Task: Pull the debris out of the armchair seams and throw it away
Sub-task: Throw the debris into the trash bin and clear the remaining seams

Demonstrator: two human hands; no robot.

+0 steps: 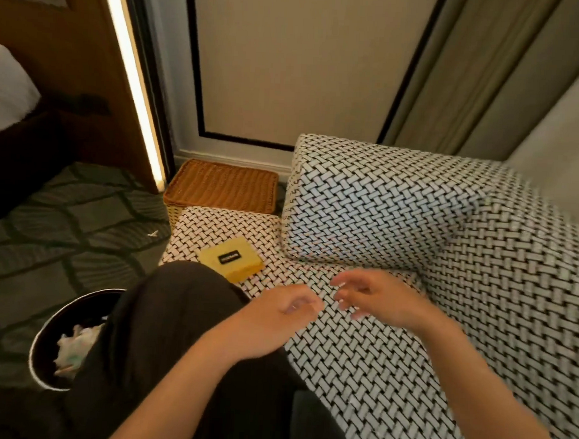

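The armchair (359,348) is covered in a black-and-white woven pattern; its seat fills the lower middle and its armrest (375,206) rises behind. My left hand (270,318) hovers over the seat's front with its fingers loosely curled; whether it pinches anything is unclear. My right hand (374,299) hangs just to its right, fingers spread and relaxed, holding nothing. The seam (345,266) between seat and armrest lies just beyond both hands. A round dark waste bin (49,338) with crumpled white paper inside stands on the floor at the lower left.
A yellow pad (233,258) with a black label lies on the seat's far left corner. A wicker basket (223,186) sits on the floor behind it, against the wall. My knee in dark trousers (164,313) rests on the seat edge. Patterned carpet (59,222) spreads left.
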